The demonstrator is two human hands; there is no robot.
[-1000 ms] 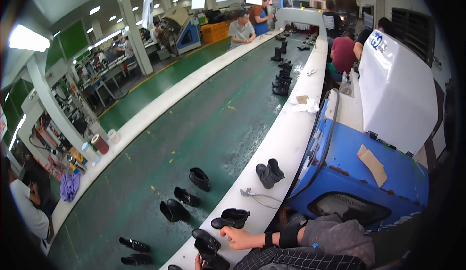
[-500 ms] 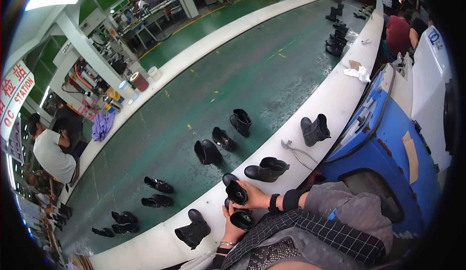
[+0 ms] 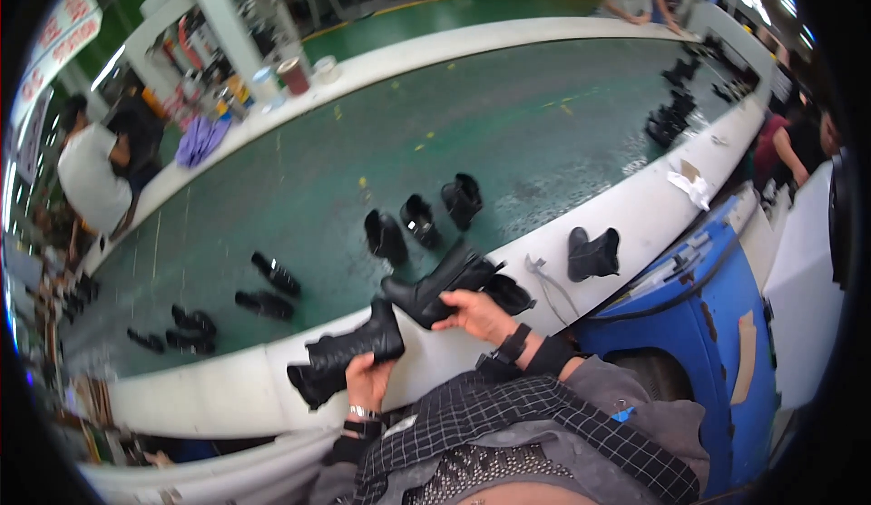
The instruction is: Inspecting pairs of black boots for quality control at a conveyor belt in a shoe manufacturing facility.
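My left hand (image 3: 367, 380) is closed on a black boot (image 3: 361, 345), tilted sideways with its toe up and to the right. My right hand (image 3: 476, 313) grips a second black boot (image 3: 431, 289), whose toe points left and whose shaft leans up to the right. The two boots are close together above the white ledge. Partly hidden behind the right-hand boot, another boot (image 3: 510, 296) rests on the ledge. A further boot (image 3: 313, 387) shows partly behind the left-hand one. To the right stands a single boot (image 3: 594, 254), beside metal pincers (image 3: 547, 280).
A wet green conveyor belt (image 3: 336, 151) runs beyond the white ledge (image 3: 227, 373), carrying several black boots (image 3: 419, 219). Blue machinery (image 3: 649, 333) is at my right. Across the belt are a purple cloth (image 3: 201, 140), containers (image 3: 292, 77) and a seated person (image 3: 95, 174).
Both held boots have moved forward and apart and turned from openings facing me to lying sideways. The view has shifted, and the leftmost belt boots appear further left and higher.
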